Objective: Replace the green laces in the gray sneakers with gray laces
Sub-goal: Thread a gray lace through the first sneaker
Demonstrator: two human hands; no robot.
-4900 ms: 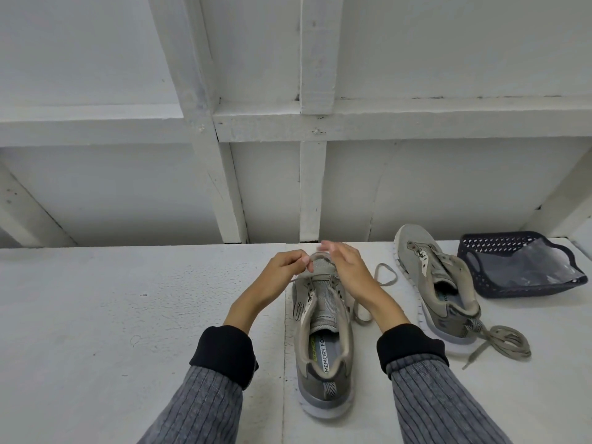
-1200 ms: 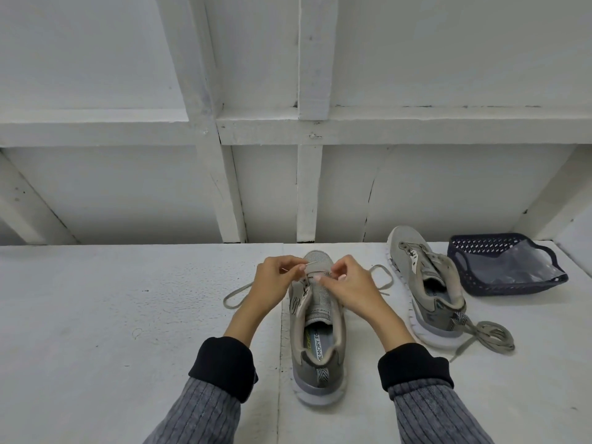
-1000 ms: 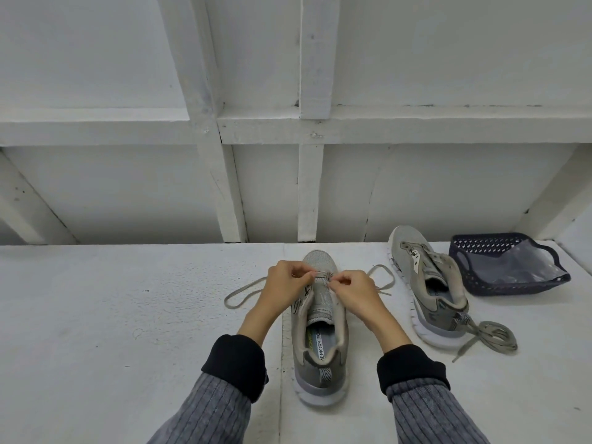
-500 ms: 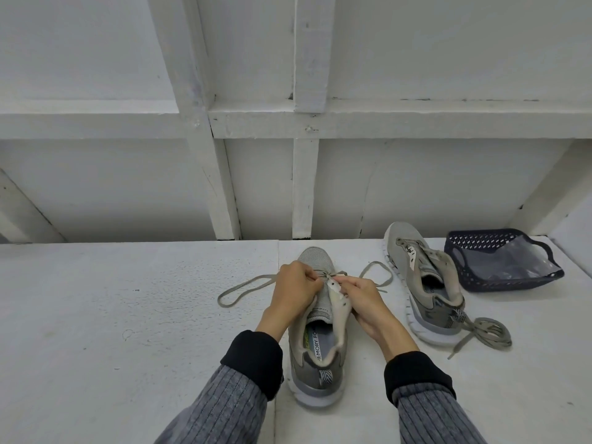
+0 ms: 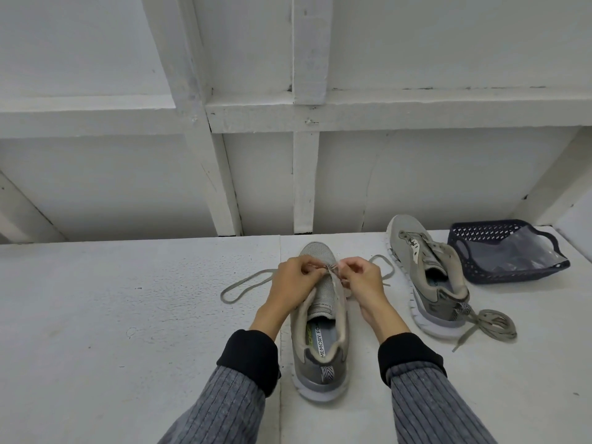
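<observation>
A gray sneaker (image 5: pixel 320 347) stands in front of me, toe pointing away. My left hand (image 5: pixel 293 283) and my right hand (image 5: pixel 362 280) meet over its front eyelets, each pinching the lace there. One end of that gray lace (image 5: pixel 243 285) loops out to the left on the table, the other end trails to the right behind my right hand. A second gray sneaker (image 5: pixel 426 277) lies at the right with no lace through its eyelets. A bundled greenish-gray lace (image 5: pixel 490 325) rests by its heel.
A dark blue perforated basket (image 5: pixel 480 248) with a clear plastic bag (image 5: pixel 519 254) in it sits at the far right. The white table (image 5: pixel 112 315) runs back to a white framed wall (image 5: pixel 304 181).
Both hands moved slightly forward to the front eyelets and drew closer together. The lace loop on the left stays in place.
</observation>
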